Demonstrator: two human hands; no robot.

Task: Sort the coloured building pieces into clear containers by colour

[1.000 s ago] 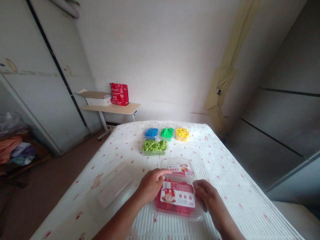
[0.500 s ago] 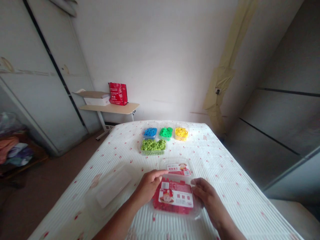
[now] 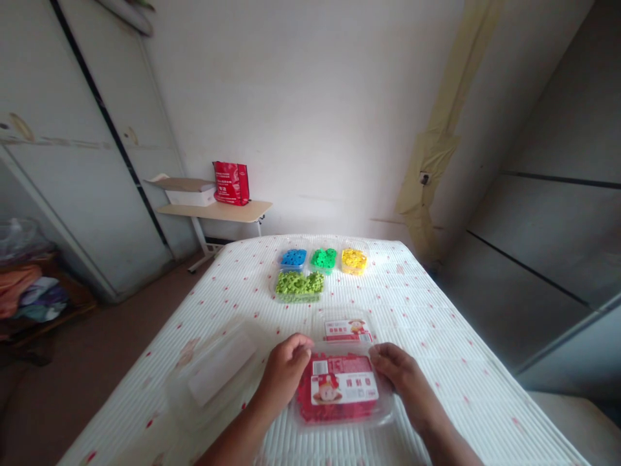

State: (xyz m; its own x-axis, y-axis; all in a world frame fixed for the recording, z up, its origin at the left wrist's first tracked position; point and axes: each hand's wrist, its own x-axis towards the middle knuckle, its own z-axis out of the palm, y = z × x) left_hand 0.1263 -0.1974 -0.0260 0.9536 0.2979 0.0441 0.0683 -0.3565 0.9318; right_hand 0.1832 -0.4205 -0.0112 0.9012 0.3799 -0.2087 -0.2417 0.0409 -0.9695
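Observation:
A clear plastic box of red pieces is in front of me, with a printed label under or on its clear top. My left hand pinches the box's far left corner, thumb and fingers together. At the far right corner my right hand grips the rim, its fingers curled. Just behind the box lies a clear plastic lid or tray with a red-and-white label, partly covered by the box. Left of my left hand, a clear plastic container or lid with a pale panel rests on the cloth.
Farther back stand clear boxes of light green pieces, blue pieces, green pieces and yellow pieces. The table wears a white ribbed cloth. A side table beyond holds a red bag and a white box.
My left forefinger, stretched toward the label behind, has drawn back and curled onto the red box's corner. The box top now sits flatter and its label is clearer. My right hand stays at its corner.

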